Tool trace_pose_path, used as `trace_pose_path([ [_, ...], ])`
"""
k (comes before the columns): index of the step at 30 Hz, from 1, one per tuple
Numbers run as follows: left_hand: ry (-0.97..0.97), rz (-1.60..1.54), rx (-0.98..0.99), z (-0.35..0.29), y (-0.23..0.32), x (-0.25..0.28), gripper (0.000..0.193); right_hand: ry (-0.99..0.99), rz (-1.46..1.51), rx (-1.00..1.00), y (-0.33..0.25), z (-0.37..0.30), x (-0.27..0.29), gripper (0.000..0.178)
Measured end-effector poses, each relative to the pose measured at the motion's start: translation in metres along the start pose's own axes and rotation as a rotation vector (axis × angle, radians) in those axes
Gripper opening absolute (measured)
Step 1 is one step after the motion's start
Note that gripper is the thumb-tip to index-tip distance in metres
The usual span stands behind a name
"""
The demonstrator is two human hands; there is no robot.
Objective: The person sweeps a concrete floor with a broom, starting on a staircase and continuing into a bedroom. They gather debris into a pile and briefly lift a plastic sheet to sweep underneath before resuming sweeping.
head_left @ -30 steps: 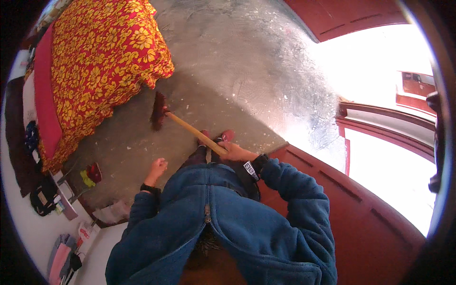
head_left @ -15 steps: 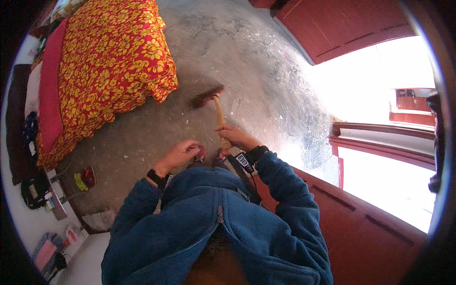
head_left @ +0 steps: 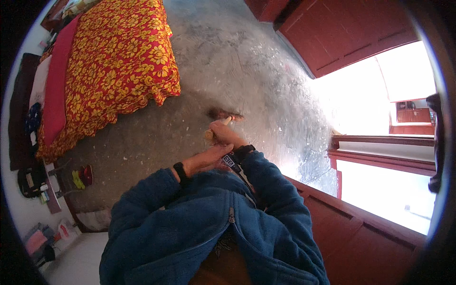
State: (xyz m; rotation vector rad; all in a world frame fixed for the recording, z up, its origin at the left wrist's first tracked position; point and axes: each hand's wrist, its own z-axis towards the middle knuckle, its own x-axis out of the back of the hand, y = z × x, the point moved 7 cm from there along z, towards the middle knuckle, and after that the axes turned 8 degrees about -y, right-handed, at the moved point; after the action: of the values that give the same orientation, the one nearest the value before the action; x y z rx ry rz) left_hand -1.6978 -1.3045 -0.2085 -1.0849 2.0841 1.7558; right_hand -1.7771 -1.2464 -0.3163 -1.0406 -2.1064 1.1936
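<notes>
My right hand (head_left: 223, 132) is closed round the handle of a broom (head_left: 230, 119). The pale wooden handle shows on both sides of my fist, and its butt end points to the left. Just above the floor or on it lies the dark reddish broom head (head_left: 221, 113), slightly blurred; contact cannot be made out. My left hand (head_left: 211, 156) reaches across to my right wrist, its thumb stretched out and its other fingers partly hidden. Dark bands circle both wrists, and a small black device (head_left: 230, 161) with a printed label is by the right one.
A bed with a red and yellow flowered cover (head_left: 118, 61) stands at the upper left. Grey, worn concrete floor (head_left: 247, 61) stretches ahead. Red door panels (head_left: 351, 33) flank a bright doorway at the right. Shoes (head_left: 85, 175) and a small rack sit at the left wall.
My right hand has drawn the broom nearer and tilted it, so the handle looks shorter. The broom head has shifted down and right. My left hand has moved right to my right wrist.
</notes>
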Motion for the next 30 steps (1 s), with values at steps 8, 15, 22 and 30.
trace_pose_path([
  [8, -0.029, -0.71, -0.05, 0.005, -0.01, -0.009, 0.047, -0.05, -0.067, -0.031, -0.057, -0.005, -0.005, 0.015],
  [15, -0.092, 0.329, -0.112, -0.027, 0.035, -0.02, 0.056, 0.101, 0.466, -0.363, -0.04, 0.006, -0.016, 0.018],
  [22, -0.113, 0.746, -0.444, -0.003, 0.033, -0.024, 0.055, -0.205, -0.205, 0.049, -0.003, 0.023, -0.006, 0.021],
  [30, 0.216, 1.167, -0.106, -0.011, 0.063, -0.008, 0.044, -0.168, -1.142, 0.218, 0.01, 0.006, -0.019, 0.024],
])
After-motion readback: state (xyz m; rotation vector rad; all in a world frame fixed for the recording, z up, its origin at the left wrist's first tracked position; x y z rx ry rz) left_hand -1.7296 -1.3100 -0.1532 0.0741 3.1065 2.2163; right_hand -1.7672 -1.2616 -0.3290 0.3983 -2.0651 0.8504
